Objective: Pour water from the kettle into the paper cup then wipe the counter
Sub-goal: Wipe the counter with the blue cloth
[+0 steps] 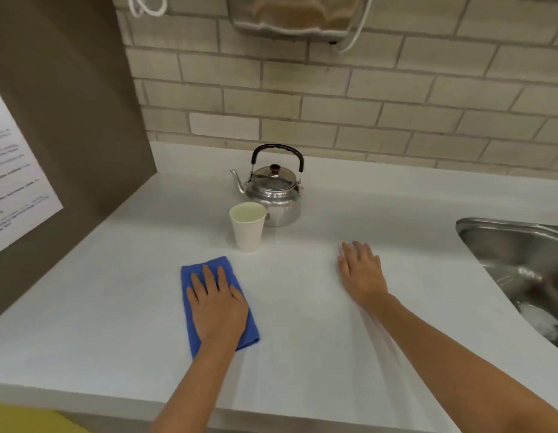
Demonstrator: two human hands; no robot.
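Left hand [216, 307], fingers spread flat, presses blue cloth [209, 270] on counter [115, 323]; right hand [362, 273] rests open, empty. Beyond: filled paper cup [248, 228], kettle [276, 190] upright. Pouring appears complete; wiping remains.

And we're in a kitchen, a small shared one by the look of it: a long white laminate surface [302, 323] runs under a wall of pale beige brick tiles [380, 89], a stainless steel sink basin [521, 260] is sunk in at the right, a shiny metal kettle with a black hoop handle [276, 185] stands by the wall, and a printed white paper notice [12, 182] is stuck on the grey-brown side panel [68, 120].
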